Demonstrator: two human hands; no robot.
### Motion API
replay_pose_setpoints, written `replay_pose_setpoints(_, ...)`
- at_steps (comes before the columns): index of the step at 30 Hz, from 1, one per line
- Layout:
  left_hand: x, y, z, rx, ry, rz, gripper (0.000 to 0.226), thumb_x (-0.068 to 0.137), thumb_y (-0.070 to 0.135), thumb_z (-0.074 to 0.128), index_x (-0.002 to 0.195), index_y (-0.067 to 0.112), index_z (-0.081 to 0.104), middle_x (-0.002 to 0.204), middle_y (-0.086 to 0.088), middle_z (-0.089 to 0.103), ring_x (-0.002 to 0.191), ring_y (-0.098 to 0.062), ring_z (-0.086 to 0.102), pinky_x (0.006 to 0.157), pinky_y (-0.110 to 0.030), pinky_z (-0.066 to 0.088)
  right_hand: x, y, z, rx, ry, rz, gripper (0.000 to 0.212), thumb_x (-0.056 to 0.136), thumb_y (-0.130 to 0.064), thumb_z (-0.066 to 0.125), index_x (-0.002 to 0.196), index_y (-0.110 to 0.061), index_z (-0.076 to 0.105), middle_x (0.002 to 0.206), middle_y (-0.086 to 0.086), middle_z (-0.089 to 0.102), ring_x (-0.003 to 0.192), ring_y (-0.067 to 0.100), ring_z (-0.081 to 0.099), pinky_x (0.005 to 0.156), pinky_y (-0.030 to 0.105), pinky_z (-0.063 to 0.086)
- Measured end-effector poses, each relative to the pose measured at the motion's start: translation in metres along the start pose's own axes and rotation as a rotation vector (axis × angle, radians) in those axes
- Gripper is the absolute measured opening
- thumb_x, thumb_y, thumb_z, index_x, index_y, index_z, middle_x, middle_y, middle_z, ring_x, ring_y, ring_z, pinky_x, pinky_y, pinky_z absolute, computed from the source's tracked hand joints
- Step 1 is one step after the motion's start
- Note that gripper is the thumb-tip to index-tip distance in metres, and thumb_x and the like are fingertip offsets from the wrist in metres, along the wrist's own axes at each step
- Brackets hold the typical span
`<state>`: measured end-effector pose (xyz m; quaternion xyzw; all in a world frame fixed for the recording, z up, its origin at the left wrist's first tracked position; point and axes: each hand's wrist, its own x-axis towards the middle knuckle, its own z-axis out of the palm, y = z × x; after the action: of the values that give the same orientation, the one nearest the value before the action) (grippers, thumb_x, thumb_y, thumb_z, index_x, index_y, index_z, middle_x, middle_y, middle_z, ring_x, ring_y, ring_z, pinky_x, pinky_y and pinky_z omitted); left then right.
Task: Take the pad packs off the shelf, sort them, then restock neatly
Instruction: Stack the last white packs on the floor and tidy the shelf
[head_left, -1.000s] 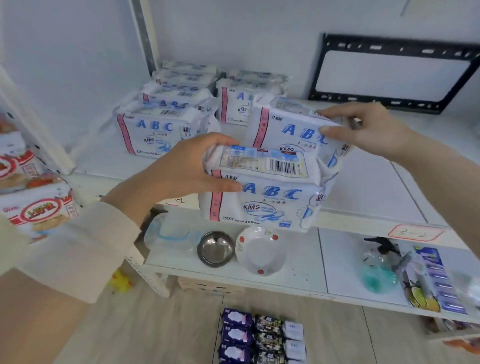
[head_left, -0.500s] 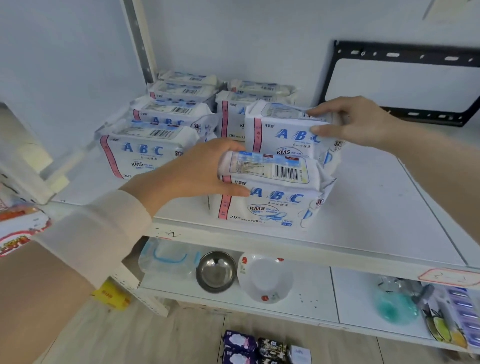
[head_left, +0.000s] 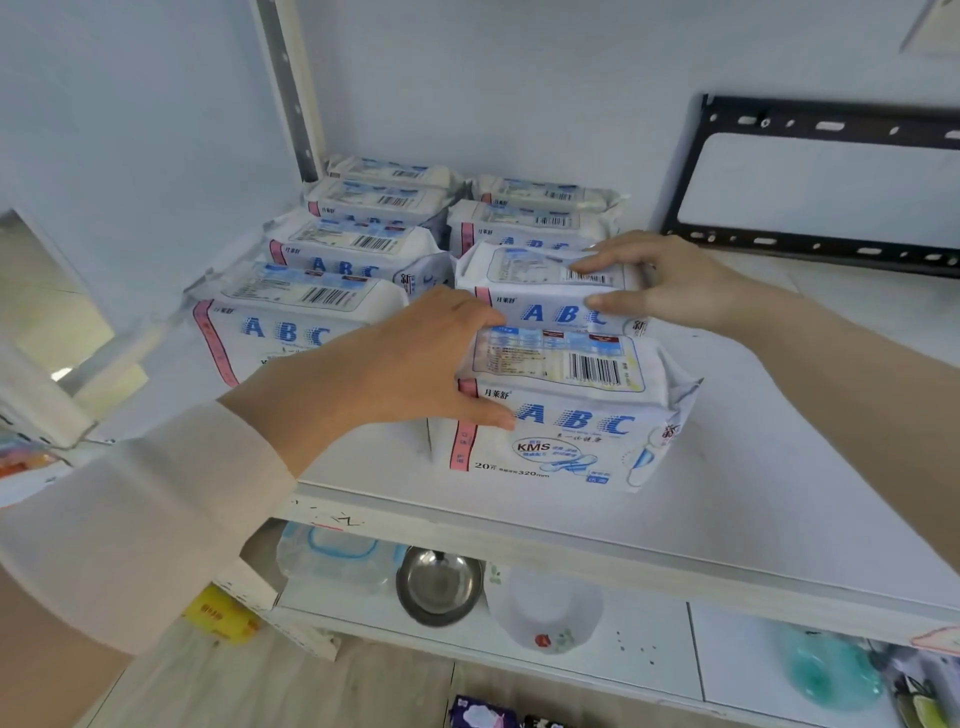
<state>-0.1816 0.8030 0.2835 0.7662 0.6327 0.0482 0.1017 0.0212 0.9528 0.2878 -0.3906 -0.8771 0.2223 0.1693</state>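
Shelving came first in size: the white painted shelf board (head_left: 753, 499) carried two rows of white plastic pad packs with blue ABC lettering (head_left: 291, 322), running back toward the wall beyond both hands. Below the left hand, a lower white shelf (head_left: 649, 660) held a round steel bowl (head_left: 439, 587) and a white ceramic bowl with a small red flower print (head_left: 545, 613).

The left hand (head_left: 415, 364) was wrapped around the left end of the front pad pack (head_left: 566, 415), thumb on its printed face and fingers over the top, gripping it as it sat on the shelf board near the front edge. The right hand (head_left: 665, 280) was closed lightly on the second pad pack (head_left: 540, 291), just behind the front one, fingertips on its top and thumb on its face; the two packs looked to be touching.

The step in hand seemed to be seating these two packs at the head of the right-hand row. To do it well, each pack probably wanted pushing straight back until it met the one behind, printed faces forward and pink stripes lined up with the row to the left of the left hand. Soft wrappers crumple, so a flat palm would likely serve better than a pinch. The front pack sat slightly skewed and might need squaring.
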Motion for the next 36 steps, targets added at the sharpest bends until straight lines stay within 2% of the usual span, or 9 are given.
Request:
replay_pose_setpoints(2,0.004,-0.001,-0.002,0.02,-0.02,-0.003,0.094,0.068,0.06,0.065,0.143,0.023,0.023,0.143,0.006,0.029,0.13,-0.01,0.022,0.107,-0.025,0.021,0.004,0.004,0.003,0.013,-0.009,-0.001,0.038,0.079,-0.023,0.071,0.115,-0.031,0.062,0.123,-0.009,0.049,0.118,0.003,0.04,0.086,-0.002,0.023)
replay_pose_setpoints(6,0.009,-0.005,-0.004,0.055,-0.039,-0.004,0.095,0.068,0.062,0.062,0.144,0.022,0.02,0.145,0.006,0.027,0.131,-0.01,0.021,0.107,-0.025,0.02,0.009,0.009,0.007,0.014,-0.03,-0.033,0.038,0.078,-0.024,0.072,0.111,-0.037,0.059,0.129,-0.001,0.05,0.125,0.009,0.041,0.099,0.011,0.021)
replay_pose_setpoints(9,0.011,-0.007,-0.004,0.058,-0.033,-0.005,0.096,0.068,0.061,0.062,0.145,0.023,0.019,0.146,0.006,0.026,0.133,-0.01,0.018,0.108,-0.027,0.02,0.01,0.011,0.007,-0.054,-0.059,-0.054,0.043,0.08,-0.023,0.07,0.121,-0.025,0.059,0.137,0.004,0.046,0.129,0.012,0.036,0.093,0.005,0.018)
replay_pose_setpoints(12,0.006,-0.008,-0.004,0.055,0.043,0.043,0.1,0.064,0.067,0.059,0.145,0.026,0.017,0.145,0.009,0.024,0.133,-0.004,0.01,0.11,-0.024,0.014,0.006,0.011,0.002,-0.046,-0.043,-0.081,0.041,0.083,-0.025,0.066,0.123,-0.024,0.059,0.14,0.001,0.044,0.123,0.001,0.031,0.09,-0.004,0.015)
replay_pose_setpoints(15,-0.002,-0.004,0.002,0.021,0.167,0.142,0.097,0.059,0.073,0.051,0.142,0.029,0.027,0.142,0.01,0.03,0.128,-0.001,0.013,0.107,-0.02,0.011,-0.003,0.013,-0.002,-0.046,0.017,-0.118,0.034,0.086,-0.024,0.062,0.12,-0.026,0.061,0.137,-0.003,0.047,0.117,-0.003,0.029,0.101,0.007,0.013)
replay_pose_setpoints(20,-0.005,-0.006,0.023,0.081,0.243,0.246,0.059,0.079,0.054,0.047,0.13,0.024,0.05,0.132,0.001,0.049,0.121,-0.009,0.031,0.101,-0.031,0.028,-0.008,0.017,-0.004,-0.056,0.024,-0.173,0.029,0.085,-0.013,0.064,0.114,-0.015,0.065,0.127,0.005,0.058,0.102,-0.007,0.046,0.086,-0.006,0.022)
replay_pose_setpoints(25,-0.001,-0.008,0.023,0.04,0.272,0.202,0.055,0.078,0.045,0.05,0.129,0.026,0.052,0.133,0.002,0.048,0.123,-0.011,0.037,0.101,-0.042,0.041,-0.004,0.015,-0.002,-0.06,0.008,-0.169,0.03,0.086,-0.011,0.063,0.115,-0.011,0.064,0.127,0.005,0.058,0.107,0.0,0.045,0.084,-0.008,0.02)
replay_pose_setpoints(33,0.004,-0.018,0.017,0.041,0.246,0.172,0.055,0.08,0.037,0.058,0.133,0.025,0.048,0.138,0.003,0.042,0.13,-0.014,0.035,0.107,-0.03,0.029,-0.006,0.012,0.0,-0.047,0.014,-0.135,0.03,0.088,-0.012,0.06,0.118,-0.011,0.063,0.127,0.004,0.057,0.106,0.017,0.05,0.077,-0.006,0.024)
replay_pose_setpoints(36,0.003,-0.017,0.017,0.06,0.238,0.166,0.056,0.083,0.037,0.059,0.135,0.027,0.044,0.14,0.006,0.039,0.132,-0.012,0.031,0.107,-0.026,0.023,-0.007,0.011,0.001,-0.055,0.012,-0.115,0.03,0.089,-0.014,0.059,0.119,-0.01,0.062,0.128,0.004,0.057,0.104,0.009,0.045,0.076,-0.008,0.023)
